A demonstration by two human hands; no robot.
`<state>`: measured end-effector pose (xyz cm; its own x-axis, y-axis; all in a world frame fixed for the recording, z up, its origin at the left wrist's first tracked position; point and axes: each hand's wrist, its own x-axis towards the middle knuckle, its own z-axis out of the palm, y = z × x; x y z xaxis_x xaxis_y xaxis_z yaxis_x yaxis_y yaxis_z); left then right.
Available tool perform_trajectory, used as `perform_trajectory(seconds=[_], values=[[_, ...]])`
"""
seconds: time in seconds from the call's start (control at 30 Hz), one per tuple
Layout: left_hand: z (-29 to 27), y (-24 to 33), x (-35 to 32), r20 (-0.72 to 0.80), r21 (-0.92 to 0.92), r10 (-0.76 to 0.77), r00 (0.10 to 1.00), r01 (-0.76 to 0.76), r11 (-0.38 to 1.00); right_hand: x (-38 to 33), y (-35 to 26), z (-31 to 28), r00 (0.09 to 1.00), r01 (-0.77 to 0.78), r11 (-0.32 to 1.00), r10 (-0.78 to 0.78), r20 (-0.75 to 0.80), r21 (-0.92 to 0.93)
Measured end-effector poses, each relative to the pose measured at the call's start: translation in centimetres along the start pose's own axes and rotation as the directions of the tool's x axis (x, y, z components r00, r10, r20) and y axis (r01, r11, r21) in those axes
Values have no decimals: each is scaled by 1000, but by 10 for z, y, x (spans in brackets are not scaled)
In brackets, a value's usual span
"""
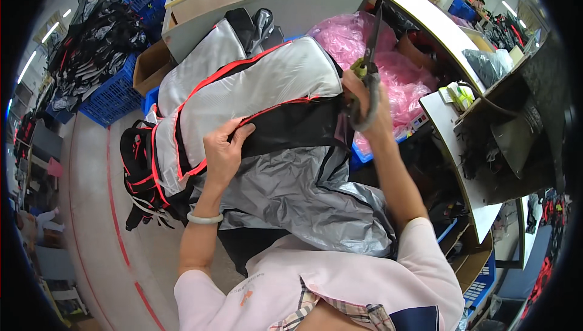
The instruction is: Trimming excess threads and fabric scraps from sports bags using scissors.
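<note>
Across my lap lies a large backpack [261,85] of light grey and black fabric with bright red-orange piping. My left hand [223,154], a pale bangle on its wrist, pinches the red-trimmed edge of a black panel [291,128] on the backpack. My right hand [371,103] grips a pair of scissors [374,37] beside the far right end of the backpack. The blades point up and away from me, and the handles look wrapped in grey and yellow-green material. Silver-grey lining cloth [291,191] spreads out under my arms.
Crumpled pink plastic film [395,76] fills a bin at the right, next to a long white-topped bench [425,21]. Blue crates [115,91] heaped with black pieces stand at the left, near a cardboard box [152,67]. A white board [452,149] juts in at the right.
</note>
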<state>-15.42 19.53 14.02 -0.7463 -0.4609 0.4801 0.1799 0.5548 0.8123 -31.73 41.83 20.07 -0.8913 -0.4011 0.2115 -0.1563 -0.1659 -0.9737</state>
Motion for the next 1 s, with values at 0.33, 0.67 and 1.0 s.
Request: perform_trajectory(seconds=[0.33, 0.67, 1.0], values=[[8, 2, 8, -56, -50, 77, 995, -79, 996, 36, -77, -51, 547, 802, -138, -218, 808, -581], [7, 7, 7, -42, -57, 41, 998, -43, 997, 57, -81, -19, 480, 868, -145, 3, 877, -474], [7, -1, 7, 18, -141, 3, 1000, 0, 990, 52, -73, -21, 492, 868, 36, 86, 866, -496]])
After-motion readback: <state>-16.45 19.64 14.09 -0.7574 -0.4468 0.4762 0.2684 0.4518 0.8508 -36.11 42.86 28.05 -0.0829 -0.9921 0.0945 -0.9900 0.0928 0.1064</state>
